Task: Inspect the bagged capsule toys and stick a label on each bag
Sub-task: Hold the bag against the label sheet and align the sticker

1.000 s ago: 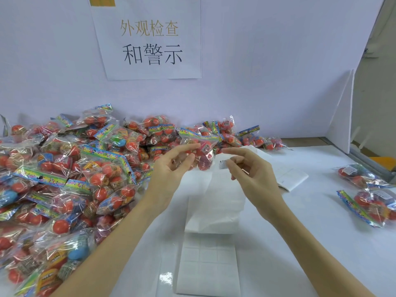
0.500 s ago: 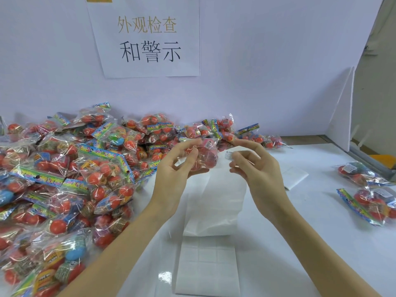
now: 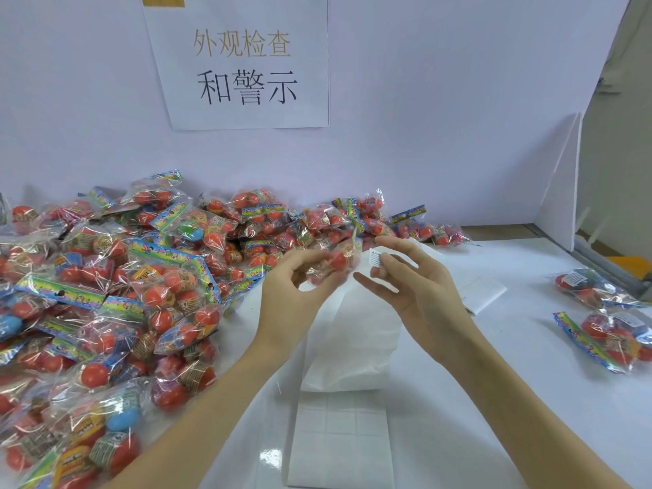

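- Left hand [image 3: 300, 287] is pinching a clear bag [image 3: 333, 259] w/ thumb + fingertips, holding it up above the worktop [image 3: 494, 400], approx. centre of view.
- Bag is looking blurred; red capsule balls are showing through crinkly see-through plastic. Can't tell how many are inside.
- Right hand [image 3: 416, 284] is sitting just beside the bag, to its right, fingers loosely spread; a small white label [image 3: 376, 258] w/ tiny dark print is sticking to a fingertip, facing the bag. Print too small to read.
- Label is lying v. near the bag's right edge; can't tell if touching.
- Big pile of bags [image 3: 116, 305] is covering the left side of the worktop: red + a few blue capsules, rainbow header strips, glare on the plastic.
- Two more bags [image 3: 607, 312] are lying far right, well apart from the pile; white labels are showing on top of them.
- Label sheet [image 3: 340, 442] w/ a faint grid is lying between the forearms, crumpled white backing paper [image 3: 352, 347] just behind it.
- Paper sign [image 3: 243, 61] w/ Chinese characters is hanging on the back wall.
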{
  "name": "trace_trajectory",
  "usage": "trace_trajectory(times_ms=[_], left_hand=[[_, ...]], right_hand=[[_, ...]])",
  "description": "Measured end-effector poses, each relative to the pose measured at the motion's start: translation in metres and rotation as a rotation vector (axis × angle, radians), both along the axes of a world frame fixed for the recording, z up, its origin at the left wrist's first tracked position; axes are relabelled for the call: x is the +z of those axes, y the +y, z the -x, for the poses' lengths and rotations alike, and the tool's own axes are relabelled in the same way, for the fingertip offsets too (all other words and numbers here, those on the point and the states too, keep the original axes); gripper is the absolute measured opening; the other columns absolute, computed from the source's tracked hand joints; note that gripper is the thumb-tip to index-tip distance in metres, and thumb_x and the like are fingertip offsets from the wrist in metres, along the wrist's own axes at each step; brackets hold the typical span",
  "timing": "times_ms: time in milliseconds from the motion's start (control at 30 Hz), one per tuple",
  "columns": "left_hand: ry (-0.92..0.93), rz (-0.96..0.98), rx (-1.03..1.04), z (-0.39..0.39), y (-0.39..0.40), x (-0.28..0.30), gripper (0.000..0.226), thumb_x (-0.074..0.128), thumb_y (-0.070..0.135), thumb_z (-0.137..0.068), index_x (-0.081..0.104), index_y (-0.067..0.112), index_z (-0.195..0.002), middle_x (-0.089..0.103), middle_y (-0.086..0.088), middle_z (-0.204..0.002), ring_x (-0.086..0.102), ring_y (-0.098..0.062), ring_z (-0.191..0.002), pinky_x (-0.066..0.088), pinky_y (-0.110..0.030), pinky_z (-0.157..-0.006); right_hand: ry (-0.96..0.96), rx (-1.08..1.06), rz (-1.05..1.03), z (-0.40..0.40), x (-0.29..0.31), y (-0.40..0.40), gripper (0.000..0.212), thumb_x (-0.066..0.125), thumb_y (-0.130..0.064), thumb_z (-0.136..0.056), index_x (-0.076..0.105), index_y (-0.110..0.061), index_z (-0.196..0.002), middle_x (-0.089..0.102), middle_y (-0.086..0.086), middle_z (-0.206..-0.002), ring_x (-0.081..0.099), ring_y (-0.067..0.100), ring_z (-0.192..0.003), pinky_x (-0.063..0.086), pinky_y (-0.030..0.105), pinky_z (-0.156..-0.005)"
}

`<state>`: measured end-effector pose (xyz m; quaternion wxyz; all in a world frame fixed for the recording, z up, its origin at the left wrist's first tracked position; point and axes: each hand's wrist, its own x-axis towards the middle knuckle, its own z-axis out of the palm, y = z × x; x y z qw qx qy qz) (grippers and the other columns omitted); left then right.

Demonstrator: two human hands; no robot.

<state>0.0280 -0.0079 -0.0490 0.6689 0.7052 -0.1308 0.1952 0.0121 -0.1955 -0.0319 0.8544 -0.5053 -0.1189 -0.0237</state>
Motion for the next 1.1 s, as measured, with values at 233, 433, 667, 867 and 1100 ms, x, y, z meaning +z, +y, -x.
trace_trajectory(times_ms=[233,433,667,867,1100], left_hand=[[0.21,0.057,-0.286,0.002,-0.001,0.005,0.029,0.059,0.049,-0.094,0.077,0.029,-0.104,0.073,0.006,-0.12,0.064,-0.015,-0.119,0.045,-0.033,-0.104],[0.342,0.341,-0.411,-0.003,0.004,0.004,0.06,0.077,0.007,-0.077,0.057,0.007,-0.133,0.069,-0.022,-0.111,0.065,-0.033,-0.092,0.051,-0.042,-0.082],[0.373,0.322,-0.24,-0.006,0.01,0.01,0.028,0.075,0.01,-0.091,0.07,0.007,-0.118,0.078,-0.013,-0.107,0.074,-0.027,-0.087,0.06,-0.031,-0.079],[0.367,0.325,-0.246,-0.003,0.01,0.012,0.033,0.079,0.007,-0.087,0.067,0.01,-0.117,0.077,-0.016,-0.108,0.077,-0.034,-0.091,0.064,-0.038,-0.075],[0.396,0.336,-0.288,0.001,0.008,0.014,0.053,0.085,0.026,-0.073,0.068,0.009,-0.12,0.078,-0.015,-0.109,0.078,-0.035,-0.094,0.064,-0.037,-0.076]], right_hand=[[0.004,0.046,-0.023,0.001,0.002,-0.001,0.028,0.073,-0.011,-0.09,0.073,-0.01,-0.119,0.067,0.021,-0.114,0.065,0.031,-0.099,0.054,0.043,-0.105],[0.032,0.106,-0.113,0.001,0.004,0.0,0.031,0.071,-0.009,-0.089,0.074,-0.01,-0.12,0.07,0.009,-0.095,0.069,0.023,-0.085,0.059,0.036,-0.094],[-0.148,-0.171,0.438,0.004,-0.002,0.002,0.026,0.074,-0.011,-0.096,0.072,-0.024,-0.118,0.071,0.002,-0.086,0.067,0.015,-0.082,0.055,0.027,-0.085],[-0.198,-0.193,0.581,0.006,-0.003,0.009,0.031,0.072,-0.006,-0.096,0.067,-0.025,-0.119,0.073,-0.001,-0.084,0.073,0.018,-0.081,0.053,0.021,-0.077],[-0.173,-0.224,0.566,0.007,-0.004,0.013,0.03,0.073,-0.005,-0.095,0.066,-0.02,-0.121,0.074,0.002,-0.081,0.069,0.015,-0.078,0.057,0.027,-0.078]])
